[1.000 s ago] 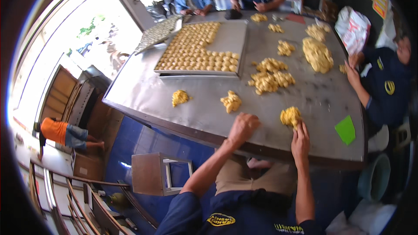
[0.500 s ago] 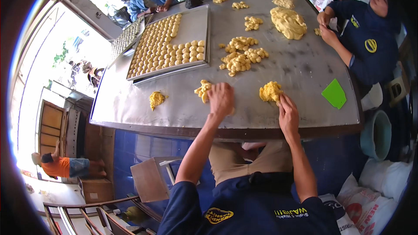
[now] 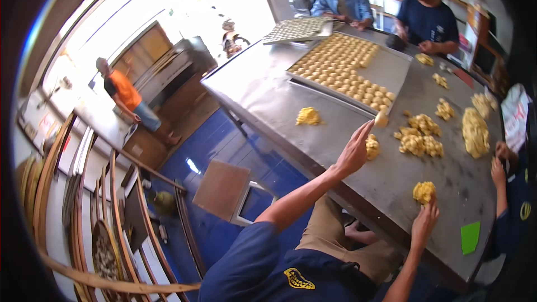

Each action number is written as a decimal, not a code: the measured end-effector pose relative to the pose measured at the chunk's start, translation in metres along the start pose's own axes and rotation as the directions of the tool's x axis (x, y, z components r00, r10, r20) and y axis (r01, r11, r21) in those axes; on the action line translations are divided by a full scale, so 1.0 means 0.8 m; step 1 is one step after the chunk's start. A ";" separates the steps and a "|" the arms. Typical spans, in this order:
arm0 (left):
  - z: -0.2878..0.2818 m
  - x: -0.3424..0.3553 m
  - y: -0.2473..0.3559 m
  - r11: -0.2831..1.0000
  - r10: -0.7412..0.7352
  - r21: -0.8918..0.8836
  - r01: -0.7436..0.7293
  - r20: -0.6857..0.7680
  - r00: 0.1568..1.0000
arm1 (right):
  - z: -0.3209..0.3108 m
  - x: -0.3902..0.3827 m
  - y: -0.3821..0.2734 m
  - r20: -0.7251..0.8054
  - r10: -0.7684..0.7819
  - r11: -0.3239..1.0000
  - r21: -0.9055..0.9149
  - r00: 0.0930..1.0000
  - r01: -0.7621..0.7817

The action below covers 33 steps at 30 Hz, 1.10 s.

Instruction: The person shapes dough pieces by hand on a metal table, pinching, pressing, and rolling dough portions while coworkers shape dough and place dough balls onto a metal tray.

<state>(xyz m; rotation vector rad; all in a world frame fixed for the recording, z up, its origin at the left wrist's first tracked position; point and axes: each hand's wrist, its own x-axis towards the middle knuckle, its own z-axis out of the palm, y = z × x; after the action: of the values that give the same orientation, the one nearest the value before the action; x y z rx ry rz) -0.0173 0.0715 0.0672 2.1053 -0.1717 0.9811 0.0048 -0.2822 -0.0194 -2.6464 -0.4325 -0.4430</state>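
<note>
My left hand (image 3: 353, 152) reaches forward over the metal table, with a round dough ball (image 3: 381, 119) at its fingertips, just off the near corner of a tray (image 3: 394, 67). Rows of pale dough balls fill much of that tray. Partly behind my left hand lies a small pile of dough pieces (image 3: 372, 147). My right hand (image 3: 426, 221) is at the near side of the table, its fingertips closed on the edge of a crumbly yellow lump (image 3: 424, 192). Another yellow lump (image 3: 308, 116) sits left of my left hand.
Heaps of dough pieces (image 3: 418, 134) and a large dough mass (image 3: 475, 132) lie on the right. A green scraper (image 3: 470, 237) is near the right edge. A second filled tray (image 3: 299, 29) stands at the back. Co-workers stand around the table; a stool (image 3: 222, 191) is at the left.
The view has swung to the left. My left hand has moved from the dough pile toward the tray, a dough ball now showing at its fingertips. My right hand stays at the yellow lump.
</note>
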 end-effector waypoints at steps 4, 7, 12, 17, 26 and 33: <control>-0.019 -0.021 -0.108 0.970 -0.134 0.235 0.067 0.284 0.949 | -0.004 0.022 -0.021 -0.013 -0.078 0.994 0.076 0.997 0.079; -0.010 -0.025 -0.115 0.976 -0.115 0.216 0.036 0.369 0.922 | -0.014 0.032 -0.010 0.007 -0.080 0.995 0.055 0.997 0.080; -0.016 -0.031 -0.105 0.872 -0.397 0.319 0.371 0.017 0.918 | -0.031 0.039 0.036 0.074 -0.076 0.997 -0.003 0.994 0.076; -0.030 -0.041 -0.071 0.980 -0.002 0.197 -0.032 0.167 0.986 | 0.009 -0.002 0.022 -0.177 -0.097 0.987 -0.147 0.979 0.071; 0.078 -0.073 0.055 0.746 -0.156 0.574 -0.338 0.644 0.749 | -0.015 0.019 0.020 -0.119 0.020 0.996 0.085 0.993 -0.010; 0.127 -0.013 -0.019 0.820 0.246 0.403 -0.406 0.393 0.886 | -0.037 0.034 -0.001 0.052 -0.131 0.990 -0.044 0.990 0.133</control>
<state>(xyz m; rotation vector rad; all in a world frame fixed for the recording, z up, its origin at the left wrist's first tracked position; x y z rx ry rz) 0.0415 0.0081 0.0112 2.7611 -0.5288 0.9306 0.0221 -0.2883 0.0165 -2.6894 -0.6226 -0.4344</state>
